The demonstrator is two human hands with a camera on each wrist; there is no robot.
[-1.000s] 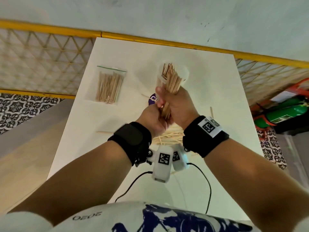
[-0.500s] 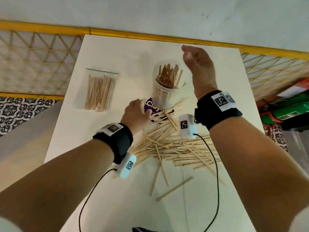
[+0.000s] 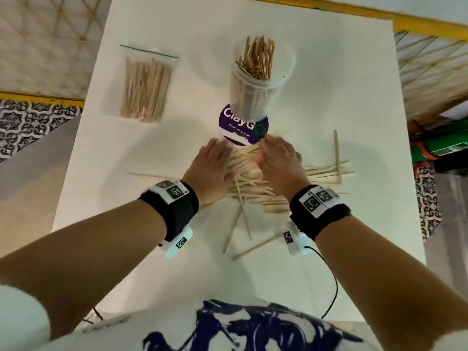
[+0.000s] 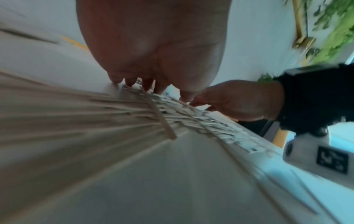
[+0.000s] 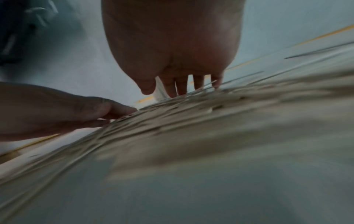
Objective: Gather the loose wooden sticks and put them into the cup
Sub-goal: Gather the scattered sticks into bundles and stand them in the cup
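Note:
A clear plastic cup (image 3: 260, 79) stands at the table's middle back, holding several wooden sticks upright. In front of it a pile of loose wooden sticks (image 3: 268, 188) lies spread on the white table (image 3: 152, 249). My left hand (image 3: 215, 164) lies flat on the pile's left side, fingers straight. My right hand (image 3: 278, 160) lies flat on the pile's middle, fingers straight too. In the left wrist view the left hand (image 4: 153, 60) touches the sticks (image 4: 134, 109) with its fingertips. The right wrist view shows the right hand (image 5: 182, 60) over the blurred sticks (image 5: 210, 121).
A clear zip bag of sticks (image 3: 144, 82) lies at the back left. A round purple sticker (image 3: 243, 125) sits under the cup. A few single sticks (image 3: 253, 250) lie apart at the front, one (image 3: 336, 153) on the right. A yellow rail (image 3: 417, 19) runs behind the table.
One second ago both hands held a bundle over the cup. The bundle is now in the cup, and both hands have come down flat onto the loose pile.

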